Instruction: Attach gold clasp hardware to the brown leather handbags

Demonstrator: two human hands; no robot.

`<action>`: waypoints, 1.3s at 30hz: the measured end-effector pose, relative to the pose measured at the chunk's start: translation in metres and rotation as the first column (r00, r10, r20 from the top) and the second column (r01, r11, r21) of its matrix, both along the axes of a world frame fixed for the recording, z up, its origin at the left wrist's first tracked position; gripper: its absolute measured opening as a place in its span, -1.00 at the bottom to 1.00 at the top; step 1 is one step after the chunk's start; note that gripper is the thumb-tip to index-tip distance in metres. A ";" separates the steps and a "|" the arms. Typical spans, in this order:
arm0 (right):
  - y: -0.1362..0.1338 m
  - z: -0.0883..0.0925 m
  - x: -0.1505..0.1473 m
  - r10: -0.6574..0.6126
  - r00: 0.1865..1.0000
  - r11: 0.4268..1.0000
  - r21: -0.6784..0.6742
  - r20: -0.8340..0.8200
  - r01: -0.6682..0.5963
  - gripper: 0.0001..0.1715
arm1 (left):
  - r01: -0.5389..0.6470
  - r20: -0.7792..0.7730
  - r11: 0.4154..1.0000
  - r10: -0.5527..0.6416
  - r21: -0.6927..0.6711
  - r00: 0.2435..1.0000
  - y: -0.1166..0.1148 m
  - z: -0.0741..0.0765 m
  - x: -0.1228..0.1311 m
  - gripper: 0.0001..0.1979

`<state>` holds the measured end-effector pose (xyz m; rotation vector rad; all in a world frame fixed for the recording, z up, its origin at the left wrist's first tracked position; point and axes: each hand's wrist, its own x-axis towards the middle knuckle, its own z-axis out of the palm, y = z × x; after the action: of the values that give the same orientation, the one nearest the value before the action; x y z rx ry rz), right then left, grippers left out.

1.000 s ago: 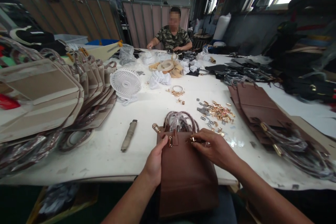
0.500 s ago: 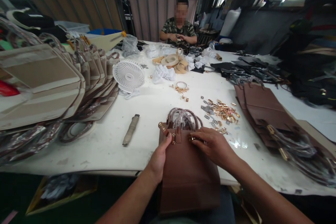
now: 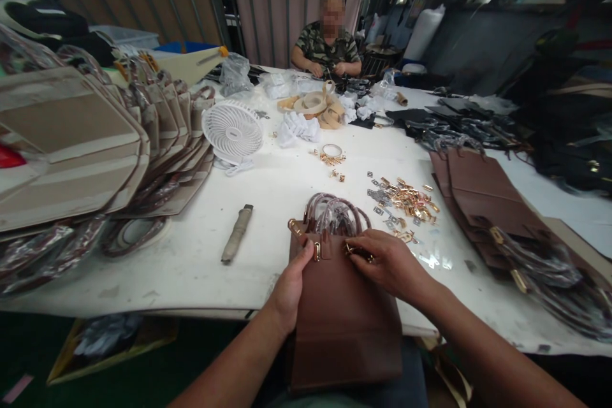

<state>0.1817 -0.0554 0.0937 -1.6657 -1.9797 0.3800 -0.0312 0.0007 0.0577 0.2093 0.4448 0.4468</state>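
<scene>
A brown leather handbag (image 3: 342, 319) lies flat over the near edge of the white table (image 3: 191, 268), its plastic-wrapped handles (image 3: 335, 213) pointing away from me. My left hand (image 3: 291, 287) grips the bag's left upper edge, thumb beside a small gold strap fitting (image 3: 316, 252). My right hand (image 3: 389, 264) rests on the bag's top right, fingertips pinching a small gold metal fitting (image 3: 352, 250) against the bag.
Loose gold and silver hardware (image 3: 404, 201) lies just beyond the bag. A grey-handled tool (image 3: 236, 233), a white fan (image 3: 232, 132), beige bags (image 3: 86, 140) on the left and brown bags (image 3: 482, 197) on the right surround it. A person in camouflage (image 3: 327, 44) works at the far end.
Both hands stay on the bag; my right fingers have shifted slightly on the gold fitting. My view has dipped and moved a little, and the far person's hands have come together.
</scene>
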 end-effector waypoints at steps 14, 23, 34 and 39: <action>0.007 -0.004 0.005 0.118 0.987 0.992 -0.046 0.106 -0.114 -0.76 | -0.022 0.011 0.999 0.022 -0.047 1.000 0.004 -0.005 0.001 -0.42; 0.002 -0.006 -0.002 0.111 0.968 0.994 -0.007 0.223 -0.113 -0.83 | -0.040 0.035 0.998 0.042 -0.055 0.999 0.003 -0.002 0.004 -0.42; -0.003 0.000 -0.020 -0.046 0.937 0.997 0.073 0.346 0.022 -0.97 | -0.142 -0.066 0.990 0.141 -0.017 0.988 -0.002 0.001 0.007 -0.43; 0.000 -0.002 -0.022 -0.063 0.932 0.995 0.093 0.357 0.032 -0.86 | -0.141 -0.057 0.990 0.142 0.033 0.988 -0.001 0.002 0.007 -0.44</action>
<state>0.1598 -0.0555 0.0918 -1.8257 -2.1715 -0.0352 -0.0247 -0.0004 0.0592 0.2197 0.5132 0.5877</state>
